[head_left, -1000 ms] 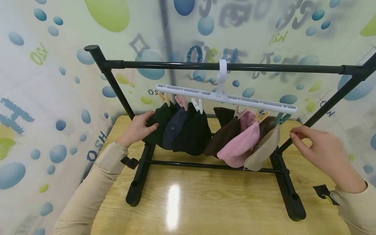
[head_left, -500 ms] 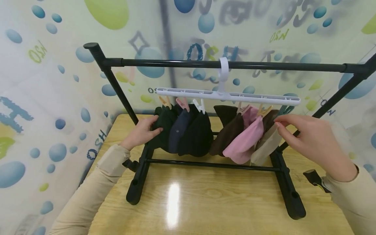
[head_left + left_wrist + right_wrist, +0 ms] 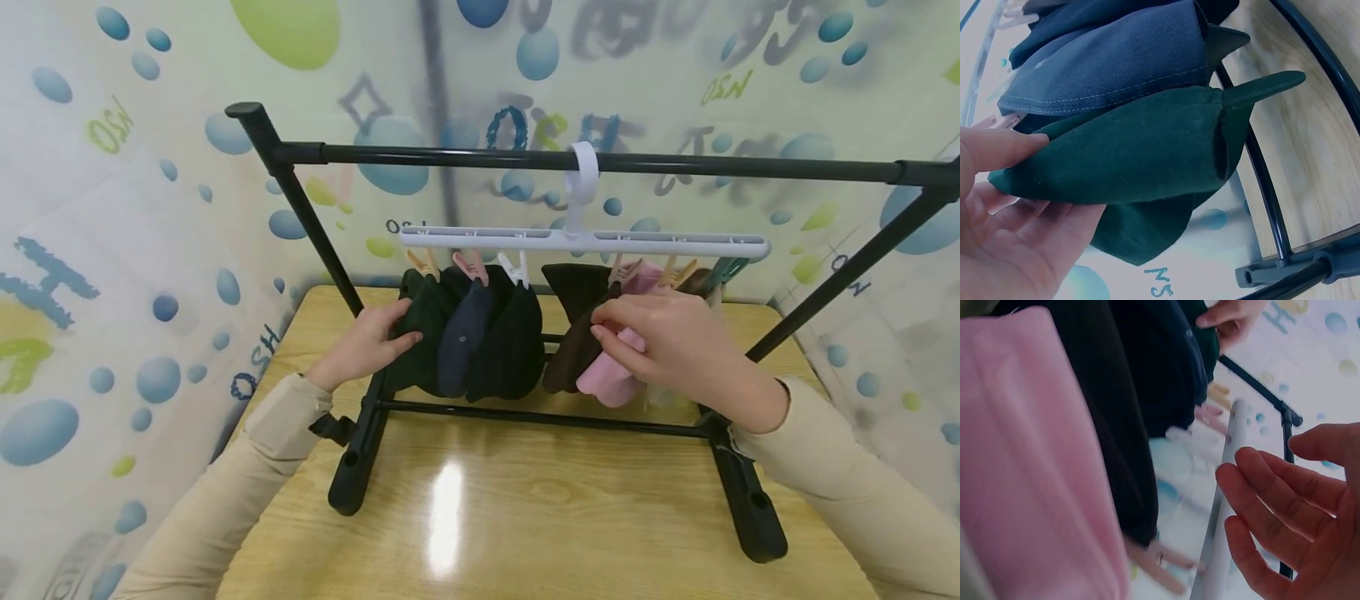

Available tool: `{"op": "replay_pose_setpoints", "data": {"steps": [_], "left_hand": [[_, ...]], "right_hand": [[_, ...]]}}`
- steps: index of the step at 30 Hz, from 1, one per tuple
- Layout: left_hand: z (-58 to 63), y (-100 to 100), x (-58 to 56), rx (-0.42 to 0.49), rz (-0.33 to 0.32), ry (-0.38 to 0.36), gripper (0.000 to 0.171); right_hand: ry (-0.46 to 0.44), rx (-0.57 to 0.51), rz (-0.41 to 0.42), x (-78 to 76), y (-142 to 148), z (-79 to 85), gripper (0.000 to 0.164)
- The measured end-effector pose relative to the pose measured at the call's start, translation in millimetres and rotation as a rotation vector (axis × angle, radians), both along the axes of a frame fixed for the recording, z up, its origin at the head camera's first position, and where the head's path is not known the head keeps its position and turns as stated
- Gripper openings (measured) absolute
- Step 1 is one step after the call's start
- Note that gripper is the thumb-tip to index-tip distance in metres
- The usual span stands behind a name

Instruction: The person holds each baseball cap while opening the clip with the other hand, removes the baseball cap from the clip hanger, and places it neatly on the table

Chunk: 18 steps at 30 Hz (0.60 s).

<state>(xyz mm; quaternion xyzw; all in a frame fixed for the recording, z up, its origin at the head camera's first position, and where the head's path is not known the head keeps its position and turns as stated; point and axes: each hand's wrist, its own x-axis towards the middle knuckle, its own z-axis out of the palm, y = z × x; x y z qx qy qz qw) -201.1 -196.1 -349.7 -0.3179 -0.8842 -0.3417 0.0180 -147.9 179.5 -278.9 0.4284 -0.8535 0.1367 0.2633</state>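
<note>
Several small caps hang by clothespins from a white hanger (image 3: 645,244). My left hand (image 3: 363,350) pinches the dark green cap (image 3: 416,337) at the left end, thumb on one side and fingers on the other in the left wrist view. Beside it hang a navy cap (image 3: 459,350) and a black cap (image 3: 513,354). My right hand (image 3: 667,333) is in front of the brown cap (image 3: 570,362) and the pink cap (image 3: 603,383). It holds nothing; the right wrist view shows its fingers loosely bent and apart from the thumb. That hand mostly hides a beige cap at the right.
The hanger's hook (image 3: 582,179) sits over the top bar (image 3: 450,158) of a black rack. Two rack feet, one of them the right foot (image 3: 753,517), stand on a wooden table (image 3: 525,517). A printed curtain (image 3: 187,375) surrounds the table.
My right hand has moved left from beside the right end of the hanger to in front of the brown and pink caps. The hanger has levelled. My left hand stays at the green cap.
</note>
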Motion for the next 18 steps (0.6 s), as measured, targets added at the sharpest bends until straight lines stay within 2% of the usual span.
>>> {"op": "replay_pose_setpoints", "data": {"steps": [3,5,12,18], "left_hand": [[0.9,3,3.3,-0.013,0.000,0.004,0.014],[2.1,6,5.6,-0.021,-0.001,0.014,0.015],[7.6,14,16.4,-0.042,-0.009,0.021,0.012],[12.2,22,28.0,-0.043,-0.033,-0.005,0.015]], "right_hand": [[-0.025,0.000,0.047,-4.3,-12,-2.8,0.015],[-0.041,0.001,0.055,-6.9,-19,-4.3,0.008],[-0.088,0.003,0.089,-13.1,-56,-12.2,0.023],[-0.137,0.021,0.095,-15.7,-85,-12.2,0.024]]}}
